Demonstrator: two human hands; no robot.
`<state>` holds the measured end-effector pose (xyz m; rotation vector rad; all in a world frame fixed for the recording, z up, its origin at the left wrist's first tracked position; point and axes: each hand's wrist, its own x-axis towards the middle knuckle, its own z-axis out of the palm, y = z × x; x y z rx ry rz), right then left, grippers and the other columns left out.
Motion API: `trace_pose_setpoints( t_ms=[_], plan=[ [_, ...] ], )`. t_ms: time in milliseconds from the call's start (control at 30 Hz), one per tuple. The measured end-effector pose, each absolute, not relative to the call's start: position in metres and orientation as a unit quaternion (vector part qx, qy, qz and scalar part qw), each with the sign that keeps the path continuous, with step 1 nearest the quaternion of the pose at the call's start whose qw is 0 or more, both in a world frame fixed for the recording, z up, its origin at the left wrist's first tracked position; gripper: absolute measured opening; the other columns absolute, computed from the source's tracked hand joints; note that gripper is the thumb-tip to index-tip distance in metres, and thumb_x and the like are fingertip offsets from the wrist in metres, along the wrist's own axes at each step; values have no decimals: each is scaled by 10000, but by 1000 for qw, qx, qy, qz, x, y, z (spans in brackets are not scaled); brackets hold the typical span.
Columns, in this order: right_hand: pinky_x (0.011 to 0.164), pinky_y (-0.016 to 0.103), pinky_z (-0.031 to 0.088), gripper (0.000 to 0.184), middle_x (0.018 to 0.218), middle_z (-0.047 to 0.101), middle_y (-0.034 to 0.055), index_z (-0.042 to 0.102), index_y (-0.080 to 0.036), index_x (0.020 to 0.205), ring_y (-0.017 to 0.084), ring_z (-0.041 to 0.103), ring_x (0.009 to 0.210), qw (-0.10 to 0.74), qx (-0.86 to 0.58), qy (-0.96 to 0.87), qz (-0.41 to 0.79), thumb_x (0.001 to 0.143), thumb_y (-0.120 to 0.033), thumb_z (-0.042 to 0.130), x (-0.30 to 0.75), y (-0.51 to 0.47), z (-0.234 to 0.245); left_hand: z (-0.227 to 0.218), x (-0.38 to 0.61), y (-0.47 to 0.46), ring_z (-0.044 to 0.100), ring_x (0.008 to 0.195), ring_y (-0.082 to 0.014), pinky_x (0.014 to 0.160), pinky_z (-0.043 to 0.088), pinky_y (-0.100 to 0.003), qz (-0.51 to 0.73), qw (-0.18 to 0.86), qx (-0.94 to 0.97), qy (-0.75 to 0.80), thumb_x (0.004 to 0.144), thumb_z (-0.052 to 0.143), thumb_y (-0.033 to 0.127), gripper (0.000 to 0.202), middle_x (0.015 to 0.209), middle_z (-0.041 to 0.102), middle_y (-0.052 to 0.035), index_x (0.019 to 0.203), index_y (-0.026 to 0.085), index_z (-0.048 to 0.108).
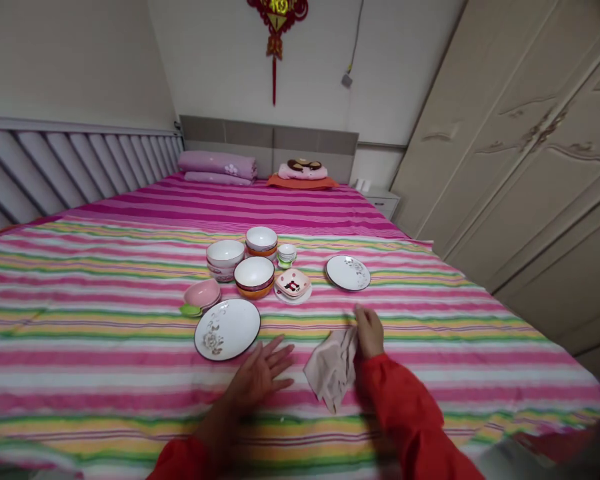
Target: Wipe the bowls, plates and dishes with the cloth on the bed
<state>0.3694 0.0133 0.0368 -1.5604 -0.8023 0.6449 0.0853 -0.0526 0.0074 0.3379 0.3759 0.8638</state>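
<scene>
My left hand (260,378) hovers or rests flat on the striped bedspread, fingers spread, just below a large white floral plate (227,329). My right hand (369,331), in a red sleeve, has its fingers closed on the top edge of a crumpled beige cloth (331,368) lying on the bed. Beyond the hands stand white bowls with orange bases (254,276), a pink bowl (203,294), a small square dish (293,284), a stack of tiny cups (287,254) and a second floral plate (348,273).
The bed carries a pink, green and yellow striped cover (80,313). Folded pink bedding (217,165) and an orange cushion (302,179) lie at the headboard. A wardrobe (520,153) stands on the right and a slatted rail (75,163) on the left.
</scene>
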Motion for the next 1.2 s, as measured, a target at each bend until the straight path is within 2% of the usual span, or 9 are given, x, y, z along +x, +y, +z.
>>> trace_pose_setpoints(
  t_ms=[100, 167, 233, 300, 500, 733, 967, 1067, 1200],
  plan=[
    [970, 437, 397, 589, 1209, 582, 152, 590, -137, 1146, 281, 518, 1137, 570, -637, -498, 143, 766, -586, 564, 334, -40, 15, 13, 88, -55, 540, 1194, -277, 894, 486, -461, 439, 870, 135, 180, 940, 315, 467, 564, 1384, 501, -156, 1454, 237, 275],
    [1029, 478, 334, 717, 1434, 375, 189, 445, -135, 1337, 314, 361, 1310, 521, -623, -576, 93, 784, -577, 555, 312, -66, 5, 18, 91, -57, 514, 1229, -273, 948, 464, -439, 474, 855, 91, 191, 920, 321, 523, 637, 1385, 497, -169, 1465, 198, 251],
    [1034, 510, 315, 855, 1498, 259, 196, 322, -137, 1419, 338, 268, 1362, 473, -618, -627, 42, 751, -596, 593, 297, -81, -3, 24, 92, -58, 515, 1231, -270, 971, 463, -406, 513, 831, 32, 212, 892, 371, 555, 710, 1360, 516, -190, 1461, 146, 254],
    [1036, 528, 301, 831, 1505, 250, 192, 298, -139, 1429, 342, 233, 1376, 436, -616, -656, 0, 778, -574, 577, 290, -86, -8, 31, 90, -58, 557, 1184, -275, 935, 503, -383, 537, 805, -25, 251, 880, 450, 510, 726, 1307, 550, -222, 1447, 95, 266],
    [1043, 504, 310, 480, 1441, 387, 155, 445, -145, 1323, 298, 270, 1360, 411, -607, -678, -47, 880, -327, 442, 295, -82, -20, 43, 63, -53, 667, 992, -270, 707, 594, -314, 559, 721, -53, 406, 898, 499, 281, 619, 1224, 576, -286, 1410, 13, 278],
    [1037, 514, 323, 462, 1386, 452, 137, 489, -157, 1274, 300, 300, 1338, 423, -587, -689, -45, 822, -250, 469, 298, -81, -25, 33, 65, -51, 703, 847, -244, 712, 581, -319, 588, 665, -13, 461, 936, 401, 318, 593, 1100, 644, -288, 1410, -7, 250],
    [1042, 502, 325, 443, 1359, 477, 133, 521, -147, 1245, 302, 320, 1317, 425, -589, -686, -50, 814, -241, 484, 297, -80, -26, 49, 51, -60, 679, 543, -180, 520, 554, -243, 541, 678, 18, 497, 931, 397, 206, 471, 755, 716, -185, 1333, -38, 361],
    [1040, 507, 325, 448, 1364, 472, 139, 525, -139, 1243, 311, 309, 1320, 427, -594, -680, -52, 809, -247, 488, 297, -80, -27, 57, 43, -65, 665, 504, -157, 462, 524, -208, 523, 686, 25, 506, 917, 409, 166, 419, 738, 724, -146, 1311, 23, 410],
    [1041, 505, 322, 452, 1378, 462, 131, 516, -155, 1256, 302, 315, 1325, 425, -592, -683, -42, 815, -248, 476, 297, -81, -26, 60, 46, -73, 682, 531, -198, 465, 534, -249, 518, 681, 54, 515, 894, 442, 192, 455, 784, 722, -200, 1302, -10, 429]
  ],
)
